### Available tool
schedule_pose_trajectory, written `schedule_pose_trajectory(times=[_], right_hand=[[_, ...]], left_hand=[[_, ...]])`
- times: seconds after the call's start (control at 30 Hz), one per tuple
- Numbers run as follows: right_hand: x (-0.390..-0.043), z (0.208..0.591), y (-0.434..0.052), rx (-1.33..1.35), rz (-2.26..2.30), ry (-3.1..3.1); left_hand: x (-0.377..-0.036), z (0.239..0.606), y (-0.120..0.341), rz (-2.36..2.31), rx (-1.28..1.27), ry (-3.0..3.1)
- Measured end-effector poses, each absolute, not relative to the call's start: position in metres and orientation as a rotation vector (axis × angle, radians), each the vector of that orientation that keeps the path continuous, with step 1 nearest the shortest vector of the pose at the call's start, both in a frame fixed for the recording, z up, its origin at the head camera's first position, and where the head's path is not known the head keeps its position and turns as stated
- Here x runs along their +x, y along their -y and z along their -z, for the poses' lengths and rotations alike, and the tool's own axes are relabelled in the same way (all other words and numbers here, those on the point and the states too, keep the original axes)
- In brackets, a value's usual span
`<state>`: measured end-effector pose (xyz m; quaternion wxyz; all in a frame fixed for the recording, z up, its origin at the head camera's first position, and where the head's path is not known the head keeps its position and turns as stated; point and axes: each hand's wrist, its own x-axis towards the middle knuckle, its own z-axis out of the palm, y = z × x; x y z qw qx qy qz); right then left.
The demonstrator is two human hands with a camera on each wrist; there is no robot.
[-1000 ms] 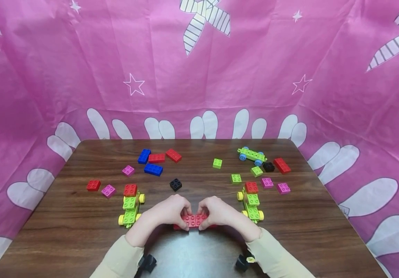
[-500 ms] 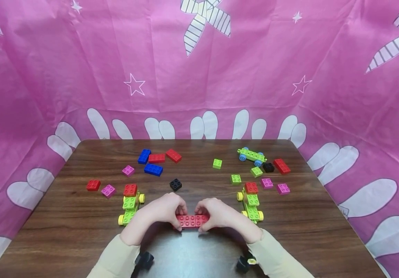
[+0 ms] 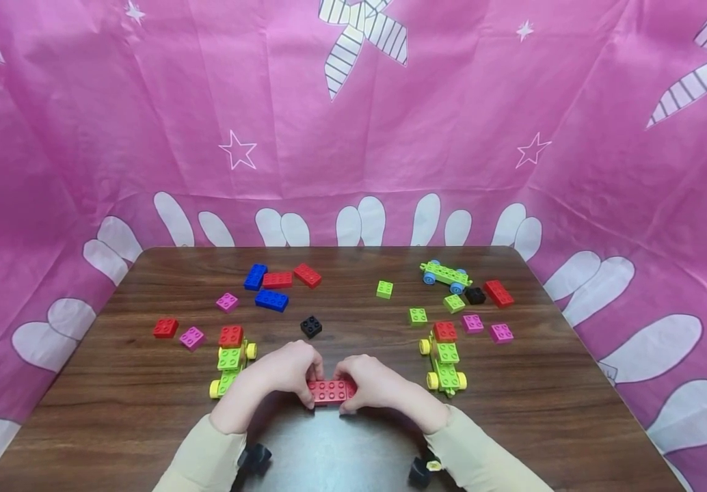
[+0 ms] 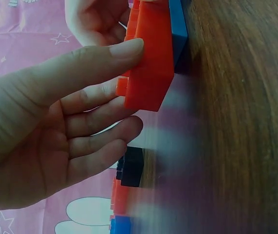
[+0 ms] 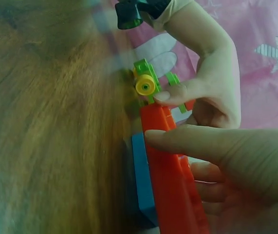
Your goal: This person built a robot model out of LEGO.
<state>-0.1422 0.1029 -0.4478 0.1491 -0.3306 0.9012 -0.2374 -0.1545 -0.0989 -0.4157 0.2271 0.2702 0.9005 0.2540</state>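
Note:
Near the front of the table, red toy building bricks lie end to end in a row, studs up. My left hand pinches their left end, the thumb on the near side and fingers behind. Over the right part, my right hand grips the row the same way and hides its far right end. Both wrist views show a blue brick beneath the red, set in from the red's left end. In the right wrist view, that blue brick sits low against the table.
Wheeled green builds with red bricks on top stand left and right of my hands. A black brick lies beyond them. Farther back are blue bricks, loose red, pink and green bricks, and a blue-wheeled green base.
My left hand has slid left along the red bricks, then my right hand has shifted left too. The other bricks and the wheeled builds stay where they were.

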Motion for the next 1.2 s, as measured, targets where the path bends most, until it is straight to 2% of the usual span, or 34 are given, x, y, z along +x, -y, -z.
schedule_pose_trajectory(times=[1.2], right_hand=[[-0.138, 0.445, -0.082, -0.933, 0.598, -2.678]], left_hand=[[-0.154, 0.418, 0.097, -0.693, 0.755, -2.483]])
